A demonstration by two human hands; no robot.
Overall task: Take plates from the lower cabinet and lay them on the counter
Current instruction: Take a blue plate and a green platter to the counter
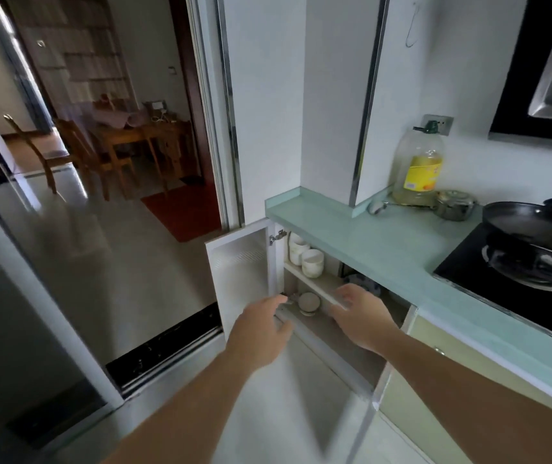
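Observation:
The lower cabinet [314,316] under the pale green counter [378,242] stands with both doors swung open. Its upper shelf holds white cups [311,262]. On the lower shelf a round pale dish [308,303] stands on edge; the rest of that shelf is hidden by my hands. My left hand [261,333] reaches toward the lower shelf, fingers apart, empty. My right hand [361,316] hovers at the upper shelf's front edge, fingers spread, also empty.
The open left door [241,266] juts out toward the floor. On the counter stand a large oil bottle [418,165], a small steel pot [453,204], and a black wok [535,229] on the stove [468,279]. A sliding doorway [100,229] lies to the left.

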